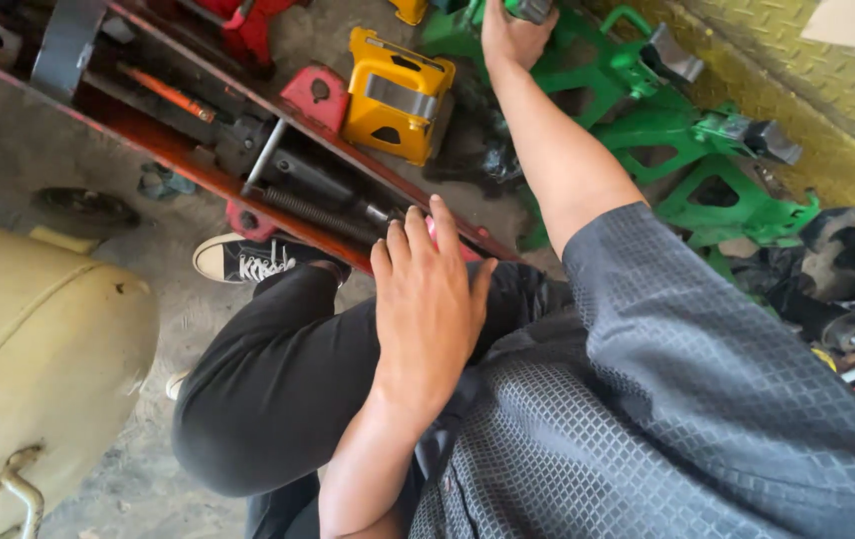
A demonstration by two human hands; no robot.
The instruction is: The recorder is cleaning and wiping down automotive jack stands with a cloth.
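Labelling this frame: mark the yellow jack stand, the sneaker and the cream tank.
yellow jack stand (395, 95), head view, grey front band
sneaker (248, 261), head view, white laces
cream tank (38, 349), head view, rounded side

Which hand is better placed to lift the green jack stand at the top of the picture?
Probably the right hand: it is stretched out and closed on the green jack stand. The left hand lies flat on the red jack frame near the knee, far from it.

Likely a car workshop, green jack stands (707, 170), red floor jack (278, 170)
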